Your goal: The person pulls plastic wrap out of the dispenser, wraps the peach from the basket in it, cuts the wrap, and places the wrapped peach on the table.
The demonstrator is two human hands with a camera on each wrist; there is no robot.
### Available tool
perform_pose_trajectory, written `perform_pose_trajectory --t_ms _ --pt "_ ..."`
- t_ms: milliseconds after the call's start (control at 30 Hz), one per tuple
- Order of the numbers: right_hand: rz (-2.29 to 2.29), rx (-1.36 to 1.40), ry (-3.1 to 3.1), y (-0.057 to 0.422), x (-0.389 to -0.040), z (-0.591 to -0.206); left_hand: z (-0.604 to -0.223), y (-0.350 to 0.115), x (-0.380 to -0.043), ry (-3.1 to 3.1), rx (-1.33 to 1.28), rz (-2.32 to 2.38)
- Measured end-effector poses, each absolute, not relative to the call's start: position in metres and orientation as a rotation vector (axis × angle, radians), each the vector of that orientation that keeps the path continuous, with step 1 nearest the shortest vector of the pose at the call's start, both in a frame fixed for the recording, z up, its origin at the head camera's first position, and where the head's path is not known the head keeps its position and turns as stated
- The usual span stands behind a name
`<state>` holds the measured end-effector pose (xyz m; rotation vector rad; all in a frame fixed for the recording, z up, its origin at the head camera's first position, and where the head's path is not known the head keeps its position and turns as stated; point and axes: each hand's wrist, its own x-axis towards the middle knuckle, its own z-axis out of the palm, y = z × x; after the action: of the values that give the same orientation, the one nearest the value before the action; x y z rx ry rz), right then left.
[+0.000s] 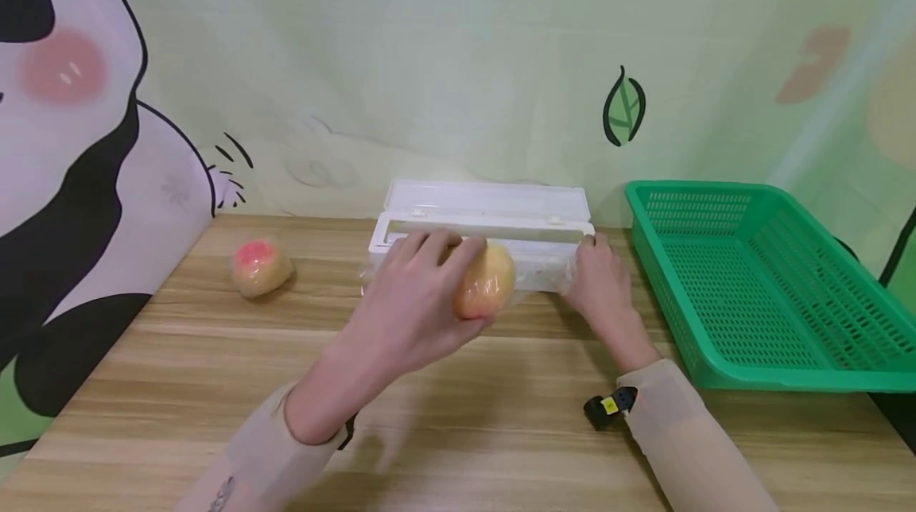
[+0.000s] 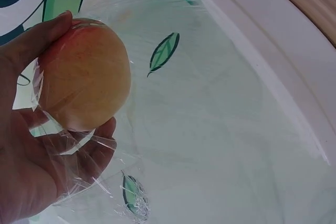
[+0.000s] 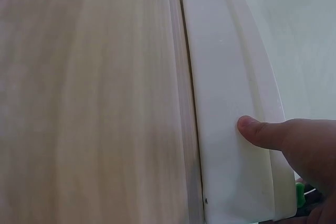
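My left hand (image 1: 411, 309) holds a yellow-pink peach (image 1: 494, 281) above the table, thumb on one side and fingers round the other. Clear cling film (image 2: 210, 77) wraps the peach and stretches from it toward a white cling film dispenser (image 1: 540, 265). The dispenser stands on the table with its lid (image 1: 487, 200) tipped back. At its right end my right hand (image 1: 601, 277) grips the box; in the right wrist view the thumb (image 3: 257, 131) presses on its white front. Some crumpled film shows beside the right hand.
A second film-wrapped peach (image 1: 259, 267) sits on the wooden table (image 1: 458, 432) to the left. To the right stands a green perforated basket (image 1: 801, 379). Behind the table hangs a printed backdrop (image 1: 487, 83) with a panda and leaves.
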<state>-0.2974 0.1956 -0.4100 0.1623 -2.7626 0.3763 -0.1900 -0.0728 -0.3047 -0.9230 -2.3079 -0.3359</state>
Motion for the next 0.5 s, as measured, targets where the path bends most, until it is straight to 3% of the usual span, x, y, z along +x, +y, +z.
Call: perform_pose_trajectory --t_ms 500 --pt "0.318 0.207 -2.711 0.196 -0.299 -0.413 -0.299 -0.076 -0.162 -2.333 -0.937 -0.347"
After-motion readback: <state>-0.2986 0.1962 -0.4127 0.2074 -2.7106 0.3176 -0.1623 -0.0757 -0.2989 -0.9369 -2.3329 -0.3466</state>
